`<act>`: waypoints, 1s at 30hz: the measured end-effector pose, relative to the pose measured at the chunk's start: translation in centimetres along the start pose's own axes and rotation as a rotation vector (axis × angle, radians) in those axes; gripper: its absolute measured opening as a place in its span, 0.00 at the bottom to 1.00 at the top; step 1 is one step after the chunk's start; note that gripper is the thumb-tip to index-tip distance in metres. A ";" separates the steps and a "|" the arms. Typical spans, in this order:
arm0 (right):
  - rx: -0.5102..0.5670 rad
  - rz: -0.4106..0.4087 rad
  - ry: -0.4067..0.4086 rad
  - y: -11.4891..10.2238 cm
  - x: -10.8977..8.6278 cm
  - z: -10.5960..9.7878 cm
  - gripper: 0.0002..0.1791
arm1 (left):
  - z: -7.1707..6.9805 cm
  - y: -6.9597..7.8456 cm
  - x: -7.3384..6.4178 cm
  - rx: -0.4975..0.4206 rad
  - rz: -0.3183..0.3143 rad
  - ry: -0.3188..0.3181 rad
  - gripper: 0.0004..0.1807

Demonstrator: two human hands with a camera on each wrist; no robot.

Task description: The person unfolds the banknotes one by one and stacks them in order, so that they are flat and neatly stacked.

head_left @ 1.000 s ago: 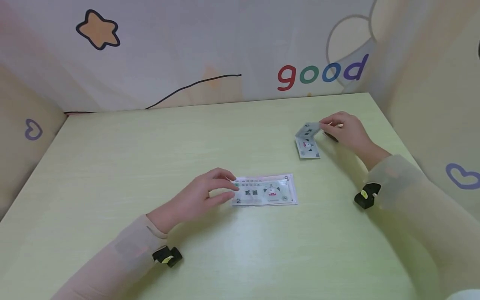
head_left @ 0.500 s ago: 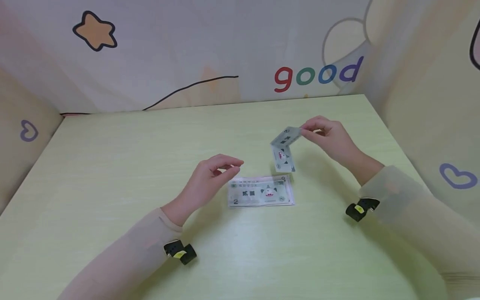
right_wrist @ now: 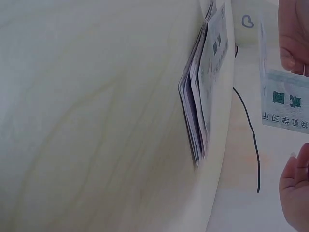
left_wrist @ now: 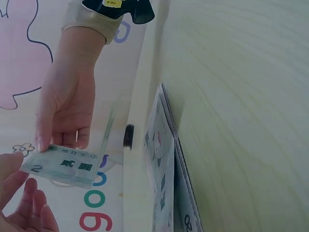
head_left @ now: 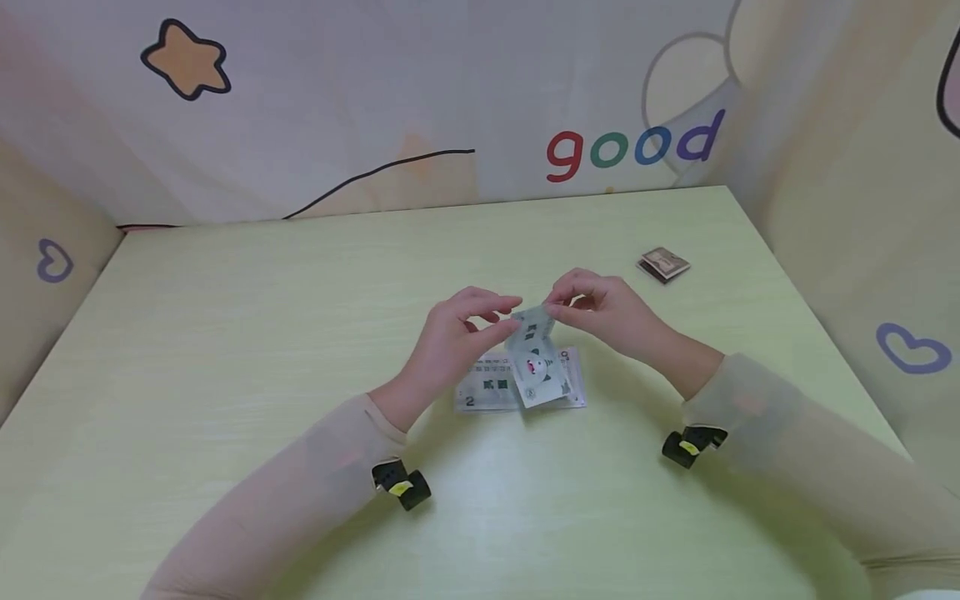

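Between both hands, above the table, is a folded pale-green play banknote (head_left: 542, 367), its lower half hanging down. My right hand (head_left: 611, 312) pinches the note's upper right corner between thumb and fingers. At its upper left corner is my left hand (head_left: 461, 337), with thumb and fingers apart around the edge; whether they touch it is unclear. Below lies a stack of play banknotes (head_left: 483, 396), a green one marked 2 on top, partly covered by the folded note. The right wrist view shows the stack (right_wrist: 203, 87) edge-on, its layers slightly fanned, and the raised note (right_wrist: 285, 104).
A small folded brown banknote (head_left: 665, 263) lies at the back right of the pale-green table (head_left: 262, 333). A printed cloth backdrop (head_left: 360, 100) rises at the back edge and both sides.
My right hand has brought the folded note left and nearer, from the back right to above the stack. My left hand has left the stack and risen to the note. The brown banknote is uncovered.
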State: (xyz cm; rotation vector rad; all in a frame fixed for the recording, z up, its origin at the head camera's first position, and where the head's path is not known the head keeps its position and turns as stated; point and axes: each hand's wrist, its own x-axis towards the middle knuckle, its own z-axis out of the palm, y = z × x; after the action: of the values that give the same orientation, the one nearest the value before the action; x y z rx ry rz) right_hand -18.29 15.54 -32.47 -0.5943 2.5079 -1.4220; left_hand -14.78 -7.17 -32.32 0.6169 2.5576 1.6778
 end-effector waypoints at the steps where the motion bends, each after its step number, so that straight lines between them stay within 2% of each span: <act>1: -0.002 -0.015 -0.011 -0.2 0.0 0.2 0.08 | 0.1 0.0 0.0 0.003 0.002 -0.005 0.14; 6: -0.032 -0.043 -0.035 -0.7 -0.1 1.1 0.06 | 0.3 -0.1 0.0 -0.001 -0.008 -0.023 0.09; 10: -0.143 -0.038 -0.008 -1.3 -0.4 1.7 0.09 | 0.3 -0.2 -0.1 0.001 -0.034 -0.013 0.07; 12: -0.257 -0.027 0.021 -1.8 -0.8 1.9 0.13 | 0.3 -0.3 -0.2 0.009 -0.046 0.010 0.07; 16: -0.591 -0.022 0.070 -3.0 -1.8 1.9 0.20 | 0.2 -0.6 -0.4 0.006 -0.053 0.071 0.07; 19: -0.830 -0.045 0.063 -4.0 -2.6 2.4 0.27 | 0.1 -0.7 -0.5 -0.005 -0.022 0.119 0.07; 21: -0.937 -0.075 0.041 -4.4 -3.1 2.9 0.33 | 0.1 -0.8 -0.6 -0.009 0.001 0.146 0.07; 25: -1.058 -0.097 -0.003 -4.6 -3.6 4.0 0.42 | 0.3 -0.7 -0.7 -0.037 0.030 0.156 0.09; 30: -1.091 -0.059 -0.042 -4.0 -3.6 4.3 0.44 | 0.3 -0.5 -1.0 -0.127 0.007 0.116 0.15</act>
State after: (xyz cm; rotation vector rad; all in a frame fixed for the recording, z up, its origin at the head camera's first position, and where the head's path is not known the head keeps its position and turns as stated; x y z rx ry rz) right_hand -12.53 11.95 -31.33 -0.8140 3.0667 0.0957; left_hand -13.91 -7.40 -33.07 0.5374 2.4998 1.9143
